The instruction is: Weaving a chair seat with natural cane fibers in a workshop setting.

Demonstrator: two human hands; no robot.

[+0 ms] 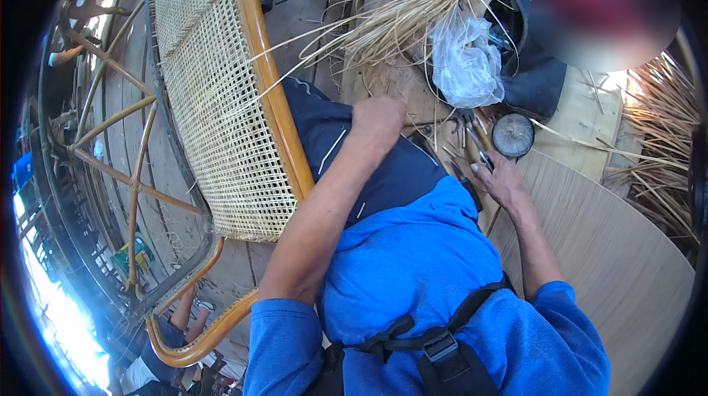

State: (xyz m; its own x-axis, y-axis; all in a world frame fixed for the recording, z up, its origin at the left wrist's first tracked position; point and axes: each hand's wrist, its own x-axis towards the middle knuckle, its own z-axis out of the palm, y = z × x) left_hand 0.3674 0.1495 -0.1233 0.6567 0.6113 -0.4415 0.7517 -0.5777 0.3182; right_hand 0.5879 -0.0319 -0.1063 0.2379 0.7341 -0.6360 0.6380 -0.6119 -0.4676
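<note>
My left hand (380,122) is closed in a fist over my dark-trousered knee; whether anything is inside it is hidden. To the right, my right hand (503,181) reaches down among several hand tools, its thumb and fingers closing round a slim metal tool (483,154). Wooden-handled tools (472,144) lie just beyond those fingers. A round, grey-topped container (513,135) stands beside them. Against my left leg leans a chair frame with a woven cane panel (214,101), edged by a varnished wooden rail (274,101). Loose cane ends stick out from the weave near that rail.
A bundle of cane strands (413,20) spreads over a board ahead, next to a clear plastic bag (466,60). A curved wooden panel (597,241) lies at my right, with piled strips (664,130) beyond. Another person (549,64) sits at the far right; someone else's legs (188,315) show lower left.
</note>
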